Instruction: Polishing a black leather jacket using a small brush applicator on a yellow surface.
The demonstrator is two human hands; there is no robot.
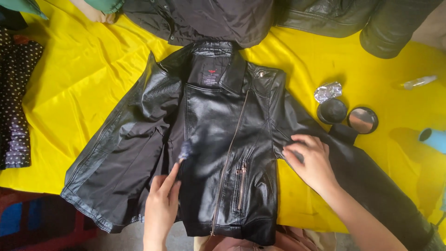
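Black leather zip jacket [218,139] lies open, front up, on yellow-cloth-covered bench [83,74]. L hand [161,204]: grip clamped on small dark-tufted brush [185,151], tuft touching jacket front. R hand [312,160]: fingers apart, pressed flat on jacket's sleeve, near two round open tins [346,116].

The single head view looks almost straight down from above the near edge of the table, close enough that the black jacket [209,139] fills the middle and the yellow cloth [83,69] runs out of frame left and right. The left hand [161,209] and right hand [312,160] enter from the near edge, so the camera faces away from the person toward the far side, where other dark jackets [232,16] are cut off.
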